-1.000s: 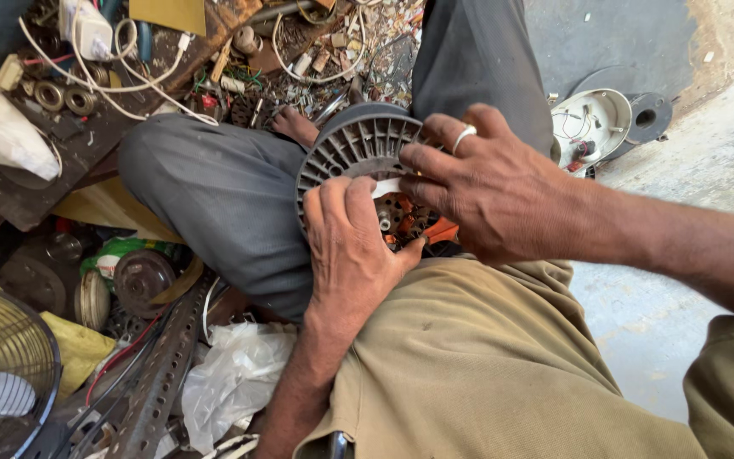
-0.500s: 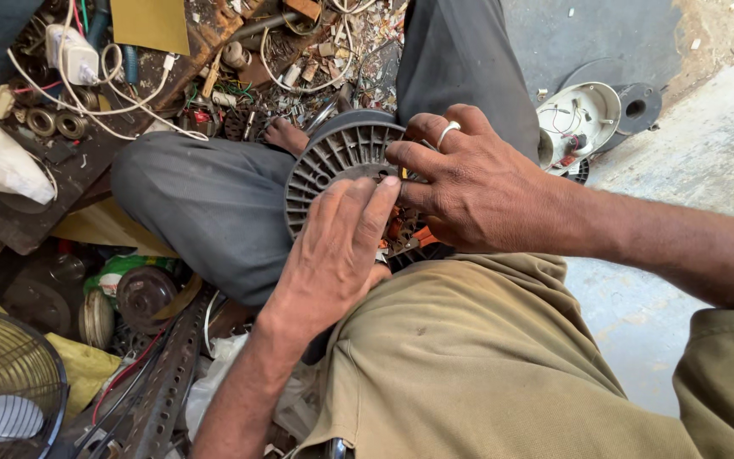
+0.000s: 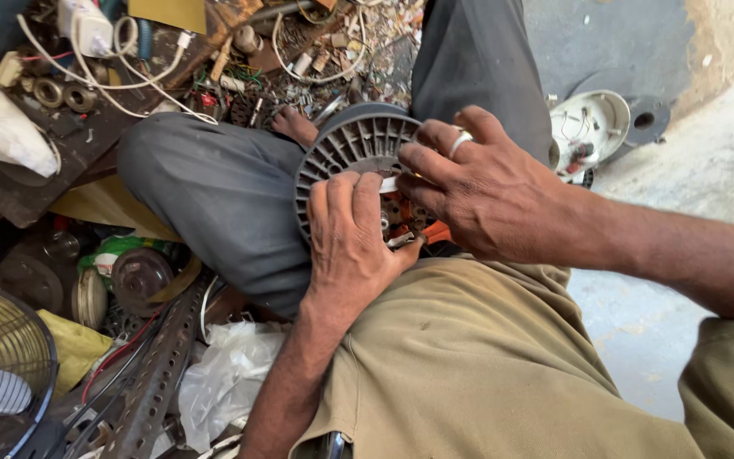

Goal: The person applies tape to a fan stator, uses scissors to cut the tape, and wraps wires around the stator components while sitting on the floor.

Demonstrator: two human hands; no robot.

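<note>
Two hands: both work on one round grey motor housing [image 3: 352, 153], which rests on the person's lap between the knees
Left hand: the left hand [image 3: 352, 246] lies flat on the lower part of the housing, fingers together and curved over the ribbed face, pressing on it; the thumb points to the right, near an orange piece [image 3: 435, 231]
Right hand: the right hand [image 3: 490, 191] comes from the right side and covers the right part of the housing; its fingers are bent and pinch a small pale part [image 3: 390, 184] at the face of the housing; a silver ring [image 3: 460, 143] is on one finger
Motor housing: grey plastic, round, with many radial ribs; it stands tilted toward the camera, against the grey trouser leg [image 3: 214, 204]; copper-coloured parts show between the two hands, but they are too hidden to tell more
Lap: khaki cloth [image 3: 469, 365] fills the lower middle of the view
Left side: a wire fan guard [image 3: 2, 374] is at the bottom left corner, a perforated metal bar [image 3: 159, 365] lies beside it, and a white plastic bag [image 3: 227, 378] is near the left forearm
Top: white cables [image 3: 129, 81] and many small scrap parts lie on the ground behind the knee
Right side: a white round casing [image 3: 592, 127] with wires inside lies on the concrete floor [image 3: 639, 323], well apart from the hands
</note>
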